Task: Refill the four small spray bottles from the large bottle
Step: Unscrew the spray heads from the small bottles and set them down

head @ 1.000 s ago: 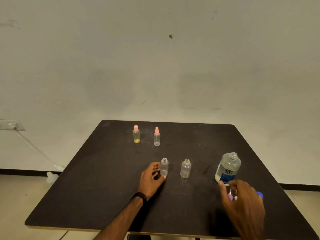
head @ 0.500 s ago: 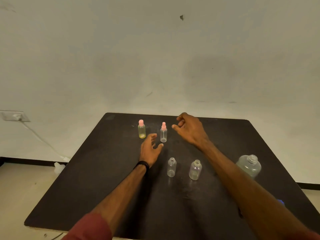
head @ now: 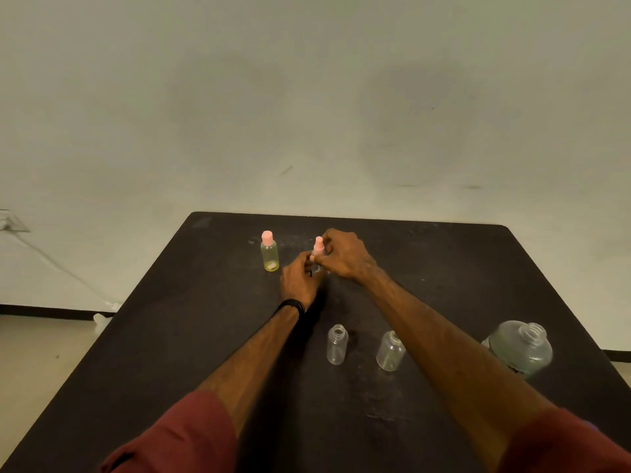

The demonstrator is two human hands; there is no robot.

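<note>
Near frame centre both hands grip the pink-topped spray bottle (head: 318, 256), left hand (head: 300, 281) round its body, right hand (head: 345, 256) pinching the top, so two small bottles stay capped, two (head: 337, 344) (head: 390, 351) stand open, seemingly unfilled.

Showing a matt, dark worktop (head: 444, 268), its surface scuffed and faintly dusty near the far edge. Looking like clear, smooth plastic: two uncapped small bottles (head: 337, 344) (head: 390, 350) and the large bottle (head: 520, 348) by the right edge. Appearing as translucent yellow plastic with a matt pink cap: the small bottle (head: 269, 250) toward the far-left corner. Reading as soft maroon cloth: the sleeves (head: 177, 438).
</note>
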